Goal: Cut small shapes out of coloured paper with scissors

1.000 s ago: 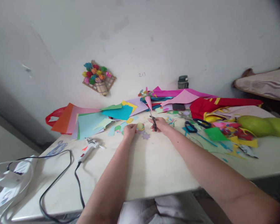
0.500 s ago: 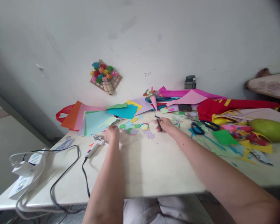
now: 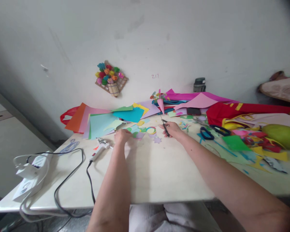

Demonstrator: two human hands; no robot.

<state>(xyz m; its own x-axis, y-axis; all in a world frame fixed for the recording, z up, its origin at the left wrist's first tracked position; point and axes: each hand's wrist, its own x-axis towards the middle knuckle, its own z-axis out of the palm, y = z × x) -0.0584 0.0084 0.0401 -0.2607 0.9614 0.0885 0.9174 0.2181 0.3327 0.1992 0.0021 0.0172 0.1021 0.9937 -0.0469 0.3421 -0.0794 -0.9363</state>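
My right hand [image 3: 172, 129] is closed around a slim tool with black handles [image 3: 165, 128] and a thin metal tip pointing away from me. Ahead of that tip stands a pink paper cone [image 3: 160, 105] with small coloured paper flowers at its top. My left hand [image 3: 122, 136] rests low over the table among the cut paper scraps, its fingers curled together; whatever they pinch is hidden. Close to its right lie green and lilac pieces [image 3: 139, 135], a paper ring [image 3: 151, 130] and a lilac star-shaped cutout [image 3: 157, 140]. A white glue gun [image 3: 99, 151] lies left of my left hand.
Coloured paper sheets [image 3: 101, 124] line the back of the table. A power strip [image 3: 30, 180] with cables is at the left edge. To the right are dark-blue-handled scissors [image 3: 207, 133], red cloth [image 3: 222, 113], a green fruit [image 3: 281, 136] and many scraps.
My left hand has moved right, away from the glue gun and onto the paper scraps. My right hand keeps its hold on the black-handled tool. The view has shifted slightly.
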